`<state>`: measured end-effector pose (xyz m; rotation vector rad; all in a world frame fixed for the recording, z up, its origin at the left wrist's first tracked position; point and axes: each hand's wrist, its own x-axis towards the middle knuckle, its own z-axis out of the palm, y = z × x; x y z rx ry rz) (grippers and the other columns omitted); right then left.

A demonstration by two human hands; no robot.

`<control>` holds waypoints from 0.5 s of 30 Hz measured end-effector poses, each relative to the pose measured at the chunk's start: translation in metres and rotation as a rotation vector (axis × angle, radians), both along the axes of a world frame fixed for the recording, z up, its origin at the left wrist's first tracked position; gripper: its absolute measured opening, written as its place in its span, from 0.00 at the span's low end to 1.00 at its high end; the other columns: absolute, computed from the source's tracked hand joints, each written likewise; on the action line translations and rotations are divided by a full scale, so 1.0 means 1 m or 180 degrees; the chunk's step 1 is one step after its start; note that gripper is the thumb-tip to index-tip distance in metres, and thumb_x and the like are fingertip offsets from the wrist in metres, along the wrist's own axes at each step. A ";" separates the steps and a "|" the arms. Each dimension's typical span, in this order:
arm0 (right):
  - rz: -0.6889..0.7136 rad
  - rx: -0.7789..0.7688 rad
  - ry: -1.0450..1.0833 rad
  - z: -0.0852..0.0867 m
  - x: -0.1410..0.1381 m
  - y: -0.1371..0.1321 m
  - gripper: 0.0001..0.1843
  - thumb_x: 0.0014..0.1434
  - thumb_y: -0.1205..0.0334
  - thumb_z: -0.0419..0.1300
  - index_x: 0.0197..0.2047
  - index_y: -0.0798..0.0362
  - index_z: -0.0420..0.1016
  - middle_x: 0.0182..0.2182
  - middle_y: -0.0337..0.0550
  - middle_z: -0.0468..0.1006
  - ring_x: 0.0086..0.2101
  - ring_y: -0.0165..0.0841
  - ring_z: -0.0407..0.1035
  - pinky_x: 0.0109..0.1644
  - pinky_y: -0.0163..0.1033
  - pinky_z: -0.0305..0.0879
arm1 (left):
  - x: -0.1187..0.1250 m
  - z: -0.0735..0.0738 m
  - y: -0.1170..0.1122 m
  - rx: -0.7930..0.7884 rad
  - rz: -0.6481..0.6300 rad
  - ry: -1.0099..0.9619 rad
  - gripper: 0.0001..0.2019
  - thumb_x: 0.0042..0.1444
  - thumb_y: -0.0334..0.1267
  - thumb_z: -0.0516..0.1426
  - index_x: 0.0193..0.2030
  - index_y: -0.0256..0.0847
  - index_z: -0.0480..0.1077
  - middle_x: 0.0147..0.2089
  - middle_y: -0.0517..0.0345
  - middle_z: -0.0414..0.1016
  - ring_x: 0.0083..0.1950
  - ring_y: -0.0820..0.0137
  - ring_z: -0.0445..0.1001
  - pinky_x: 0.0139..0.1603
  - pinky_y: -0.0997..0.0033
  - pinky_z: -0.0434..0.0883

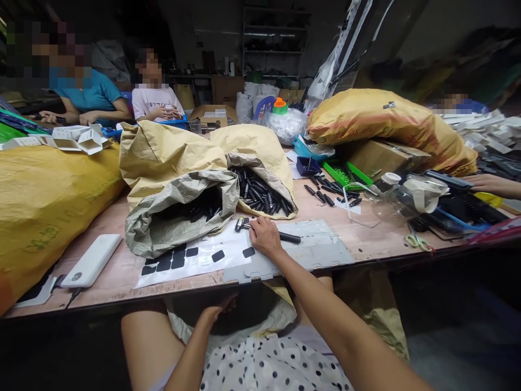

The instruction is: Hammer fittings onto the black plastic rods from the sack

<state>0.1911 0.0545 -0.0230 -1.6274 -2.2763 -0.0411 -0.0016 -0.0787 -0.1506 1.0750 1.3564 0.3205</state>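
My right hand (264, 234) rests on the wooden table (366, 239), fingers closed around a small hammer (285, 237) with a black handle and a metal head at its left end. The hammer lies over a grey plastic sheet (321, 247). To its left, a white sheet (195, 258) carries several black rectangular stickers. My left hand (220, 308) is below the table edge, fingers curled on the rim of a bag (280, 317) in my lap. Two open sacks (179, 217) (264, 190) of black cylindrical parts lie just behind my right hand.
A white power bank (91, 260) lies at the left near a big yellow sack (44, 201). Loose black parts, a green tray (345, 174), scissors (417, 241) and a clear jar (402, 195) sit right. Two people sit at the far left; another person's hand (492, 184) rests at right.
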 end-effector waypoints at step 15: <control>0.0010 0.0086 0.0007 -0.002 0.001 0.000 0.13 0.67 0.62 0.57 0.50 0.50 0.80 0.45 0.51 0.76 0.47 0.43 0.65 0.49 0.44 0.60 | 0.015 0.029 0.003 0.0007 0.0127 -0.0125 0.21 0.46 0.60 0.65 0.23 0.45 0.68 0.24 0.62 0.70 0.30 0.65 0.69 0.35 0.63 0.65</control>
